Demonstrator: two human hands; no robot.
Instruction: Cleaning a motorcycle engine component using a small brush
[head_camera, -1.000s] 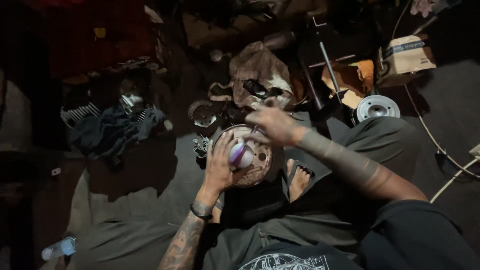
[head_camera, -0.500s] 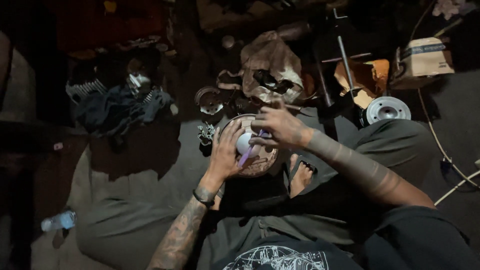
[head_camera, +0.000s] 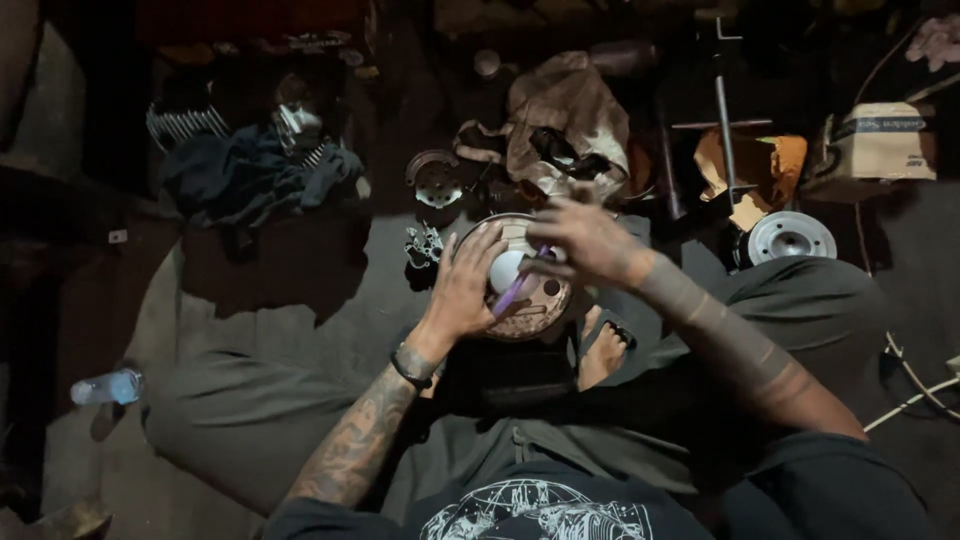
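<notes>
I sit cross-legged on the floor with a round, dirty metal plate (head_camera: 540, 312) held over my lap. My left hand (head_camera: 462, 290) grips its left edge, fingers spread over the rim, with a white hub (head_camera: 505, 268) in the middle beside them. My right hand (head_camera: 585, 240) is above the plate's upper right part and holds a thin purple tool (head_camera: 515, 292), whose tip rests on the plate's face. Which kind of tool it is I cannot tell in the dim light.
A stained rag (head_camera: 565, 110) with dark parts lies just beyond the plate. A small round metal part (head_camera: 437, 180) sits left of it, a silver disc (head_camera: 792, 237) to the right, a cardboard box (head_camera: 880, 140) farther right. Blue cloth (head_camera: 245, 175) and a plastic bottle (head_camera: 105, 387) lie left.
My right hand has come down from above the plate onto its upper right part and now works the purple tool across the face. My left hand still holds the rim.
</notes>
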